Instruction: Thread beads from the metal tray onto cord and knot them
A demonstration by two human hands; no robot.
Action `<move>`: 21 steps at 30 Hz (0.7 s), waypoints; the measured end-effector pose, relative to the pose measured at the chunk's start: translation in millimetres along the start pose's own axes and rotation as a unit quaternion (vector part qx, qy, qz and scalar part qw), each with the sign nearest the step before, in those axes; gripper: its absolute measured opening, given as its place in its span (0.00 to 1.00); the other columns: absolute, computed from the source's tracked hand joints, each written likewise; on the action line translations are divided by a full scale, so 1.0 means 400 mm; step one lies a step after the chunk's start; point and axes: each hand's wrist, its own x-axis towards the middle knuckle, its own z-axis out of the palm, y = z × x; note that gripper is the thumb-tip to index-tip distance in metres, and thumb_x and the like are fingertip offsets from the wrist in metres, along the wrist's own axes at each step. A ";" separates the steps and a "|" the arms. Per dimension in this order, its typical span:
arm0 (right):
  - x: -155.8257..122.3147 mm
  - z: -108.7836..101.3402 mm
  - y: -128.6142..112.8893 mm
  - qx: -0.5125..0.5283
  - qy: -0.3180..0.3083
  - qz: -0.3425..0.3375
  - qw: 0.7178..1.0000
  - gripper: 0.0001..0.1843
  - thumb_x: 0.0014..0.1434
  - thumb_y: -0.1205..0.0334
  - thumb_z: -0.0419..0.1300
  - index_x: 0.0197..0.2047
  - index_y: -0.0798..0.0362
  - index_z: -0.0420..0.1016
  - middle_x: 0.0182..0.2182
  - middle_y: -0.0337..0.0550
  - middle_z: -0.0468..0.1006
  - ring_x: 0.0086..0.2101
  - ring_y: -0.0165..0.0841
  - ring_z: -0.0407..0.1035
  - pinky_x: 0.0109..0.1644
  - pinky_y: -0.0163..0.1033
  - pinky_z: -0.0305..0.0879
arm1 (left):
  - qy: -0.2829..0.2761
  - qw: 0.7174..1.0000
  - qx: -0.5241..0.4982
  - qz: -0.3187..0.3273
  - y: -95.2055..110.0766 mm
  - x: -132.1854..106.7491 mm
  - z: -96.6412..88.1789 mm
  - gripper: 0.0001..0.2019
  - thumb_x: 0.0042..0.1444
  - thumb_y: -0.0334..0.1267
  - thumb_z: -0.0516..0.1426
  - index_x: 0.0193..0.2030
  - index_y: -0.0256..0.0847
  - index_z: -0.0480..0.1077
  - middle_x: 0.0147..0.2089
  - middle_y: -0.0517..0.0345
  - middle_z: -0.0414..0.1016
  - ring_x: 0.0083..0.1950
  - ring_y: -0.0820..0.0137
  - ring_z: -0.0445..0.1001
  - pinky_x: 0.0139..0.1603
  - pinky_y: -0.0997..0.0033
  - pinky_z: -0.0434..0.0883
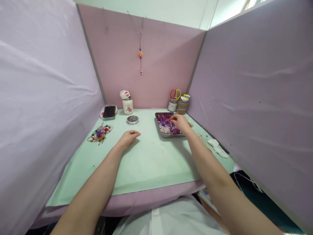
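Note:
My right hand point(180, 122) reaches into a metal tray point(157, 128) full of purple, pink and clear beads point(164, 123) at the right of the green table. Its fingers are bent down into the beads, and what they pinch, if anything, is hidden. My left hand point(128, 137) rests on the green mat point(146, 160) near the middle, fingers curled under in a loose fist with nothing visible in it. A pile of finished beaded pieces point(100, 133) lies to the left of that hand.
At the back stand a small round tin point(132, 119), a white jar with a pink lid point(127, 103), a phone on a dish point(109, 111), and two jars point(183, 103) holding scissors point(175, 94). White bits point(217, 148) lie at the right edge. Cloth walls enclose three sides; a charm point(140, 55) hangs behind.

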 end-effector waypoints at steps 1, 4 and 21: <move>0.011 0.009 0.006 -0.033 -0.029 -0.017 0.999 0.08 0.54 0.64 0.56 0.34 0.50 0.78 0.36 0.41 0.80 0.40 0.35 0.69 0.48 0.42 0.55 | 0.005 1.000 0.007 0.003 -0.002 0.001 0.001 0.17 0.39 0.45 0.66 0.31 0.36 0.70 0.17 0.69 0.53 0.17 0.82 0.48 0.18 0.76 0.42; 0.036 0.053 0.003 -0.125 -0.097 -0.060 0.986 0.10 0.55 0.65 0.56 0.34 0.49 0.79 0.40 0.44 0.79 0.44 0.38 0.65 0.49 0.44 0.52 | 0.015 1.000 0.016 0.011 -0.003 -0.001 0.005 0.17 0.39 0.45 0.66 0.31 0.36 0.71 0.17 0.68 0.54 0.17 0.82 0.48 0.18 0.77 0.43; 0.067 0.122 0.007 -0.261 -0.160 -0.067 0.950 0.14 0.55 0.67 0.53 0.39 0.53 0.79 0.46 0.55 0.76 0.50 0.45 0.59 0.53 0.53 0.50 | 0.014 0.999 0.046 0.015 -0.007 -0.001 0.004 0.15 0.41 0.45 0.64 0.31 0.36 0.71 0.17 0.67 0.54 0.19 0.80 0.48 0.20 0.75 0.44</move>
